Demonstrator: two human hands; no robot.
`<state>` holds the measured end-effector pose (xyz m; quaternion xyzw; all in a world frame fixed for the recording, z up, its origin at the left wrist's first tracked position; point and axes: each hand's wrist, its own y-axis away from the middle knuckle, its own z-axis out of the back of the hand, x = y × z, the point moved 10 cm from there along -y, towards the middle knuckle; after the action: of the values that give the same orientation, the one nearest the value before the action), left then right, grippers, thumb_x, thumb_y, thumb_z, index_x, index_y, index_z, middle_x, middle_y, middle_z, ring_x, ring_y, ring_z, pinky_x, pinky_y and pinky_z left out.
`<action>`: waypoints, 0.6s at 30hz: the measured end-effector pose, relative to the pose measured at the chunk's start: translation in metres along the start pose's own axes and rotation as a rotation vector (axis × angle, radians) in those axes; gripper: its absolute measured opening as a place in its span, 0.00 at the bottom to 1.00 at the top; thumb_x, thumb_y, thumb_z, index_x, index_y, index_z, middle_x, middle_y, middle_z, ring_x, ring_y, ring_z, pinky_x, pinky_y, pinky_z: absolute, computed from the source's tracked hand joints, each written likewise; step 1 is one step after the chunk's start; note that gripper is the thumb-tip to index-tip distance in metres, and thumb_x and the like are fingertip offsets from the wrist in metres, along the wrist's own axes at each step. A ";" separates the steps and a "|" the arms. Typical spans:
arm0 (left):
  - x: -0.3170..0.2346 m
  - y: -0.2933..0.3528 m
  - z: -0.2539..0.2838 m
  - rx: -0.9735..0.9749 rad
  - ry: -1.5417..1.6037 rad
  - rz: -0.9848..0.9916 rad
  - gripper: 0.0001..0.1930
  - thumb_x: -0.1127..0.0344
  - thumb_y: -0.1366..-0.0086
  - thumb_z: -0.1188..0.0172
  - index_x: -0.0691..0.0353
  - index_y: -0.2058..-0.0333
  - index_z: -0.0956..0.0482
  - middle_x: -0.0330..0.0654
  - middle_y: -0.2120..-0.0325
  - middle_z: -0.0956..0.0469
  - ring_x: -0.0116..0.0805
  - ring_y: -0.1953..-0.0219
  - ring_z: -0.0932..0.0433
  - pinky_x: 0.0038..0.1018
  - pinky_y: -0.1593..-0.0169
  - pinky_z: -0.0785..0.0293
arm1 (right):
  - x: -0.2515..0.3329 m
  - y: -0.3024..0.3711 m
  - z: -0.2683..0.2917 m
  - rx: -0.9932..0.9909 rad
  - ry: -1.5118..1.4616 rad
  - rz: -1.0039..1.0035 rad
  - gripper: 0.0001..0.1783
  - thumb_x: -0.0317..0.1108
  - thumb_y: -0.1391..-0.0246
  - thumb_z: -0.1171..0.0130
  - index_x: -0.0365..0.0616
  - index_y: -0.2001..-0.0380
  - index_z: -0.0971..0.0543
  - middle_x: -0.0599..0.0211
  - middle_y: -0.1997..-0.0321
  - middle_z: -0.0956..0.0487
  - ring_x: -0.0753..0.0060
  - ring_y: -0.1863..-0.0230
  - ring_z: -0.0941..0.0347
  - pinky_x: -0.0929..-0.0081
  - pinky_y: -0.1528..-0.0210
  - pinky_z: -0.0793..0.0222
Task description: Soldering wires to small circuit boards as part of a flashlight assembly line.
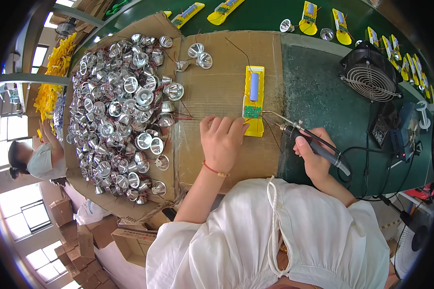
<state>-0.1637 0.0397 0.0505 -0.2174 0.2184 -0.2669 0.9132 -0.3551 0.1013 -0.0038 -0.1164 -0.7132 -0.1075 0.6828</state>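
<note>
Flat on the cardboard lies a yellow flashlight housing (257,130). It carries a blue cylindrical battery (254,86) and a small green circuit board (251,111), with thin red and black wires around them. My left hand (221,144) is closed at the housing's lower left edge, its fingertips on the rim; the thumb is hidden. In my right hand (315,153) is a soldering iron (327,154) with a thin metal guide tube. The tube's end reaches the right side of the circuit board, and the iron's tip points toward it.
A large heap of silver reflector cups (125,111) with wires covers the left cardboard (193,164). A black fan (371,77) stands at the right, beside a solder station (404,139) with cables. More yellow housings (342,26) line the far edge. A person (46,156) works at the far left.
</note>
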 end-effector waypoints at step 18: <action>0.040 0.019 -0.032 0.086 0.397 0.484 0.05 0.71 0.47 0.41 0.64 0.78 0.26 0.40 0.80 0.29 0.34 0.78 0.29 0.27 0.71 0.34 | -0.012 -0.008 -0.019 0.033 0.002 -0.030 0.08 0.29 0.51 0.42 0.38 0.70 0.30 0.66 0.79 0.26 0.82 0.80 0.31 0.84 0.79 0.34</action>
<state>-0.1421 0.0217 0.0037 -0.0639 0.4265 -0.0879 0.8979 -0.3390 0.0876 -0.0144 -0.0942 -0.7159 -0.1063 0.6836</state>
